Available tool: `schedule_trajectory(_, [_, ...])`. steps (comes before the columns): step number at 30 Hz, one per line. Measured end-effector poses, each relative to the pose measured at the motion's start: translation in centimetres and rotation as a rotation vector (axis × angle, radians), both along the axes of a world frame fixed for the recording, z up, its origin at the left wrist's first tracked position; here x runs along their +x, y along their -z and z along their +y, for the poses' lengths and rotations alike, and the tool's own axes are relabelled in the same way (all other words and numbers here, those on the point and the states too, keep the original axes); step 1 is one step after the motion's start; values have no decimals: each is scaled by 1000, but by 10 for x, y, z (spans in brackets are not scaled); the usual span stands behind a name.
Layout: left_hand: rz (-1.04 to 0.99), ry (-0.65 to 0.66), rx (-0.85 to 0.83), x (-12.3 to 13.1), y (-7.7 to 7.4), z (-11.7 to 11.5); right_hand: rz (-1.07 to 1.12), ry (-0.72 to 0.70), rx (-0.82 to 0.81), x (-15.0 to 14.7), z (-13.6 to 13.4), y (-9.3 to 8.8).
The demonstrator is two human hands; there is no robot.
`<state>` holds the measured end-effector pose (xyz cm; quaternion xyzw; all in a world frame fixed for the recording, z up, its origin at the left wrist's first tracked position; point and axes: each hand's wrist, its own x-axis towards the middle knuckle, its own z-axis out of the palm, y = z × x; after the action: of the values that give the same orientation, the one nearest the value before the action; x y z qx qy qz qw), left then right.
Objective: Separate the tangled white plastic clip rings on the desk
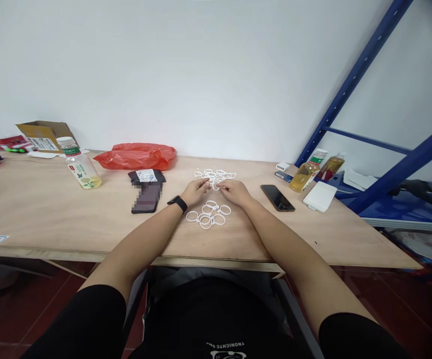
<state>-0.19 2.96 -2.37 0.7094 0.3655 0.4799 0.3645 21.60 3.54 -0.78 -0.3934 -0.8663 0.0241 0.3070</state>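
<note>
Both my hands meet over the middle of a wooden table (51, 214). My left hand (196, 191), with a black watch on the wrist, and my right hand (234, 191) pinch a small white plastic ring (215, 186) between their fingertips. Several white rings (216, 174) lie in a loose pile just beyond my fingers. Another group of several white rings (208, 214) lies nearer to me, between my wrists.
A black phone (277, 197) lies right of my right hand, a dark pouch (146, 192) left of my left. A red plastic bag (137, 155), drink bottles (79, 168) (307, 172), a white box (320, 196) and a cardboard box (44, 135) sit further out. Blue shelving (387, 164) stands at right.
</note>
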Motion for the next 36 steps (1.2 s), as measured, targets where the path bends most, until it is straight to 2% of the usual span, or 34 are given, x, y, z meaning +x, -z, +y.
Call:
schedule_trajectory(5, [-75, 37, -12, 7, 2, -4, -94, -39, 33, -9, -9, -5])
schedule_trajectory(11, [-104, 57, -45, 10, -4, -9, -112, -54, 49, -10, -10, -3])
schedule_trajectory(20, [-106, -1, -35, 8, -5, -9, 137, -46, 125, -11, -16, -6])
schedule_trajectory(28, [42, -71, 38, 3, -7, -9, 153, -99, 61, -16, -19, -8])
schedule_trajectory(36, [195, -30, 69, 2, -9, -10, 125, -96, 71, -13, -14, -5])
